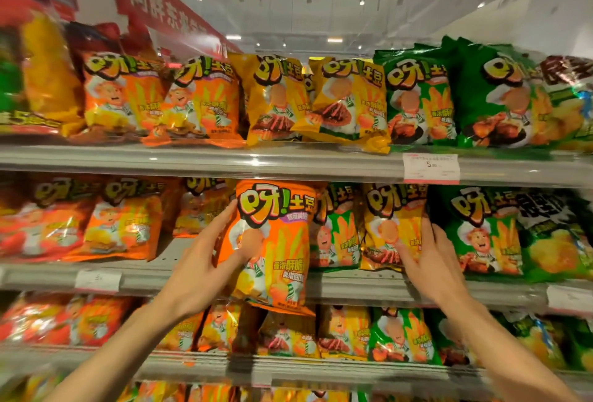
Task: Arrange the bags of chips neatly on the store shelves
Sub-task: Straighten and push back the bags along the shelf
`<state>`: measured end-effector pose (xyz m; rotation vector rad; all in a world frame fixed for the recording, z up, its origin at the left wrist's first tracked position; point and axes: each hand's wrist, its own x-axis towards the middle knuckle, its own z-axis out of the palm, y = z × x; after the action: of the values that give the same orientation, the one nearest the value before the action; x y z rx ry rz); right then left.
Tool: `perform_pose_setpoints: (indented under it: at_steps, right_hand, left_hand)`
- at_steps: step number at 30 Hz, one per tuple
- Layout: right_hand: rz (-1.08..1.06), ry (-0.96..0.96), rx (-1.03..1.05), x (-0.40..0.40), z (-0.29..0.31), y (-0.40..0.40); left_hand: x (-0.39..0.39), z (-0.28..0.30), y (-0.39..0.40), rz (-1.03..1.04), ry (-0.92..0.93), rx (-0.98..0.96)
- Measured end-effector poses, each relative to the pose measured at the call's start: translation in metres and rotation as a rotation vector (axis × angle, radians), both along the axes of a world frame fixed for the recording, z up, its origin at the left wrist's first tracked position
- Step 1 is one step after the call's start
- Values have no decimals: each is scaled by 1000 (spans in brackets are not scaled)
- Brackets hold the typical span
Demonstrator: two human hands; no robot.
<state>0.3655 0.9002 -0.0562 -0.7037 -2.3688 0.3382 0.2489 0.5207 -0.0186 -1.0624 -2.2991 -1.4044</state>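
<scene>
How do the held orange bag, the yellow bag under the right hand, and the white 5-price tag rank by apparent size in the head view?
1. Orange bag held by the left hand: largest, though nearest the camera.
2. Yellow bag touched by the right hand; partly hidden.
3. Price tag: clearly smallest.

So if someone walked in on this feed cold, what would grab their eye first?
Probably the orange chip bag held out in front of the middle shelf, gripped at its left edge by the left hand. Next, the right hand touching a yellow chip bag standing on that same shelf. Above, the white price tag on the upper shelf rail stands out.
</scene>
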Motion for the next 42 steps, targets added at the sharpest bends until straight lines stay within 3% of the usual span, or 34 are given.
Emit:
perform_pose_setpoints:
  at_steps: [7, 15, 19, 27, 35, 42]
  right_hand:
    - [-64, 108, 225, -8, 6, -39]
    - [181, 150, 421, -51, 20, -143]
    - [318, 74, 517, -83, 14, -196]
    - [314, -166, 493, -129, -15, -222]
    - [305, -178, 478, -129, -19, -219]
    - [326, -184, 437, -126, -15, -224]
  left_hand:
    - [-20, -13, -54, 82, 42, 21]
    - [-59, -19, -122, 241, 92, 17]
    - [-84, -18, -135, 302, 132, -22]
    - [-120, -16, -124, 372, 178, -126]
    - [-139, -30, -101, 442, 172, -308]
    - [-138, -34, -93, 567, 257, -314]
